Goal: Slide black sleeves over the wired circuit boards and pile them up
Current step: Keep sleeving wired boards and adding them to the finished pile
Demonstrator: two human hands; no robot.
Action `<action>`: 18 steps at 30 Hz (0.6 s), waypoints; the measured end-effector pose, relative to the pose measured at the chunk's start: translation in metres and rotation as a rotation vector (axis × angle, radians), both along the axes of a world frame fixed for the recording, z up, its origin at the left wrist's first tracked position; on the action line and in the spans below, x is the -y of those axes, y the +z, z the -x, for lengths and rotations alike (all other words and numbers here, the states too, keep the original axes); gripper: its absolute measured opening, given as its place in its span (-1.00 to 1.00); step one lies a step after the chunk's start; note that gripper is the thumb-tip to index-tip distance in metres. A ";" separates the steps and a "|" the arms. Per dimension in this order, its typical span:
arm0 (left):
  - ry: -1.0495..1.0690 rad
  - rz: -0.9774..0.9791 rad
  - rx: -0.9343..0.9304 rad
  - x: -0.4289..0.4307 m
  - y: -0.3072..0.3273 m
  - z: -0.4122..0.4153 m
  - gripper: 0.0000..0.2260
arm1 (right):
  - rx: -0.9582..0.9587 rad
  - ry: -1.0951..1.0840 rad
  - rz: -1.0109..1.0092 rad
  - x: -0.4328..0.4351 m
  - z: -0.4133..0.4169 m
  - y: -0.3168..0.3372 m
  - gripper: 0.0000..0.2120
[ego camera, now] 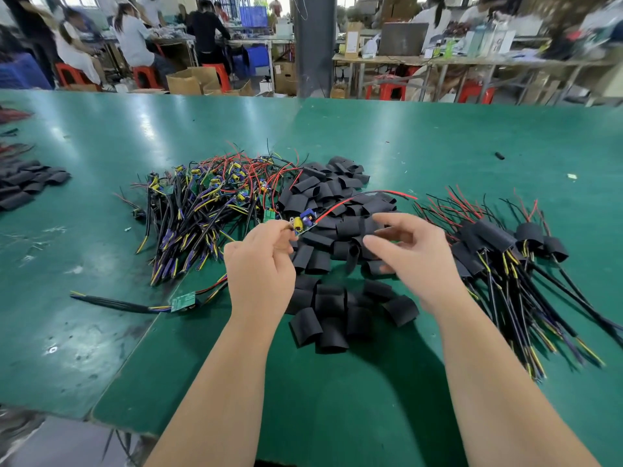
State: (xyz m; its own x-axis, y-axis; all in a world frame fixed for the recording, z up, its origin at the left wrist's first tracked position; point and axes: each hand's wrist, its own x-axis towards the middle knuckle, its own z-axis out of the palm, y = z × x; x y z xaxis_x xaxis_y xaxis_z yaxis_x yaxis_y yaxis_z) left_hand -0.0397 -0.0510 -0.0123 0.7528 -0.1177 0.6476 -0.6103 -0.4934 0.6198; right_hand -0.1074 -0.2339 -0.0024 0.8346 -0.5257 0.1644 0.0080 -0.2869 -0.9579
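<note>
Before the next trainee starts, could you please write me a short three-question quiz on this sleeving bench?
1. True or false: the left hand pinches a circuit board that has no sleeve on it.
2. Multiple choice: the sleeved boards lie (A) left of the loose black sleeves, (B) right of them, (C) under them.
3. Short answer: what does the right hand hold?

Key: 1 true; 2 B; 3 nothing.
</note>
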 end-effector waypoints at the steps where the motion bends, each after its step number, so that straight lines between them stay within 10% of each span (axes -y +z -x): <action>1: 0.004 0.006 -0.006 0.000 0.000 0.000 -0.74 | 0.043 -0.032 -0.075 0.001 0.000 0.001 -0.77; 8: -0.001 0.026 -0.024 -0.001 0.000 -0.001 -0.76 | 0.384 0.055 -1.127 0.002 0.004 0.014 -0.89; 18: -0.020 0.037 -0.021 0.000 -0.001 -0.002 -0.76 | 0.498 0.004 -1.498 -0.004 0.005 0.012 -0.72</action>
State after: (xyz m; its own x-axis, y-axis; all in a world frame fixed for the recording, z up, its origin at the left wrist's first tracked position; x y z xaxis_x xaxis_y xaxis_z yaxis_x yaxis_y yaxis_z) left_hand -0.0376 -0.0511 -0.0133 0.7641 -0.1090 0.6359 -0.6065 -0.4575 0.6503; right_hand -0.1128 -0.2303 0.0096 0.8593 -0.4545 -0.2344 0.3943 0.8807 -0.2625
